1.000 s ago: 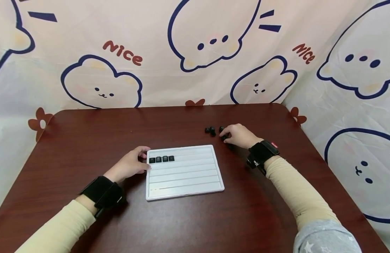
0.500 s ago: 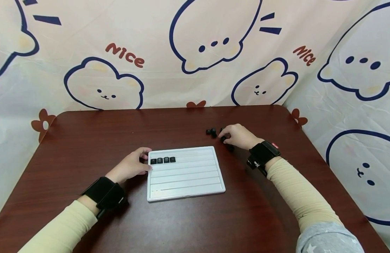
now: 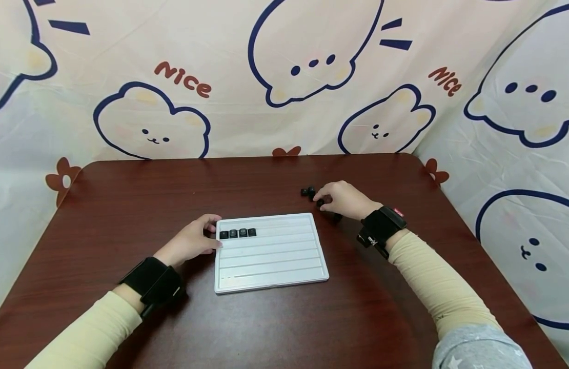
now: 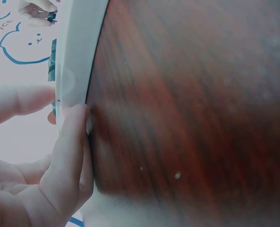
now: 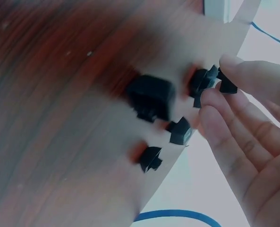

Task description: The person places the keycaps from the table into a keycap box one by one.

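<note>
- While some fingertips are hiding, the left hand (image 3: 187, 240) is gripping the white rectangular board (image 3: 272, 259) by its left edge.
- Past its far-right corner, the right hand (image 3: 348, 200) is pinching a half-covered black blocky keycap (image 5: 228, 85) beside blurred loose keycaps (image 5: 150, 90).

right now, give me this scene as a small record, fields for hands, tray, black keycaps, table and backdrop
left hand: touches the left edge of the white tray
right hand: pinches a black keycap
on tray: four black keycaps in a row near the far left corner
table: reddish brown, under the tray
loose keycaps: on the table near the right hand, exact count unclear
backdrop: pale, printed with blue-outlined cartoons
</note>
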The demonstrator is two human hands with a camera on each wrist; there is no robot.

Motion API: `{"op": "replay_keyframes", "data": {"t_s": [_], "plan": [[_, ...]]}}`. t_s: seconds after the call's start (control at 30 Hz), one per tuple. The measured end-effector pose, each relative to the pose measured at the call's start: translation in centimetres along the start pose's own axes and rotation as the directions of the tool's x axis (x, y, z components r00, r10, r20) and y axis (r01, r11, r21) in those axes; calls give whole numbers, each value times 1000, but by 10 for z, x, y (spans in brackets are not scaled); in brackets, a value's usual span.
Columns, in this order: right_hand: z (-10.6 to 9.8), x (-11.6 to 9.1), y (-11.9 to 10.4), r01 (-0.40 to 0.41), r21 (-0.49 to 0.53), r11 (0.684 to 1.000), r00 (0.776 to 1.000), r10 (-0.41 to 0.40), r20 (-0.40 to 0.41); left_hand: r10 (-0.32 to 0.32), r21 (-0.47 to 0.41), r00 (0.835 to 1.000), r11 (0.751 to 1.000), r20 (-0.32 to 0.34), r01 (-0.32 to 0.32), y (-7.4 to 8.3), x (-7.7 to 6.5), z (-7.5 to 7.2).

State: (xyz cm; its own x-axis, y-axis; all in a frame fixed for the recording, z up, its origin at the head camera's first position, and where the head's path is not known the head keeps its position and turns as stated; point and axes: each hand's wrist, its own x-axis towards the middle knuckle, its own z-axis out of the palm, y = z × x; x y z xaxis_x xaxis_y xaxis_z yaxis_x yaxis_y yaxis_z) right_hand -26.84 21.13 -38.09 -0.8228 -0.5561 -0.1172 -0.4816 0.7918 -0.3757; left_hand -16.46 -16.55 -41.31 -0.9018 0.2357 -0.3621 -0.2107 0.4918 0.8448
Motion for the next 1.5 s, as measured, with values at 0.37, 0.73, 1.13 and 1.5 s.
{"op": "replay_keyframes", "data": {"t_s": [0.37, 0.73, 1.13, 1.5], "plan": [[1, -1, -17, 72, -10, 997, 997, -72, -14, 11, -2, 1000, 1000, -12, -11, 2, -1, 1], [6, -2, -31, 136, -15, 991, 991, -136, 7, 4, -11, 1000, 1000, -8, -5, 1, -1, 0], [9, 0, -36, 184, -24, 983, 983, -184, 25, 4, -12, 1000, 1000, -7, -4, 1, -1, 0], [9, 2, -41, 239, 31, 971, 967, -241, 84, 3, 10, 1000, 1000, -12, -3, 1, -1, 0]]}}
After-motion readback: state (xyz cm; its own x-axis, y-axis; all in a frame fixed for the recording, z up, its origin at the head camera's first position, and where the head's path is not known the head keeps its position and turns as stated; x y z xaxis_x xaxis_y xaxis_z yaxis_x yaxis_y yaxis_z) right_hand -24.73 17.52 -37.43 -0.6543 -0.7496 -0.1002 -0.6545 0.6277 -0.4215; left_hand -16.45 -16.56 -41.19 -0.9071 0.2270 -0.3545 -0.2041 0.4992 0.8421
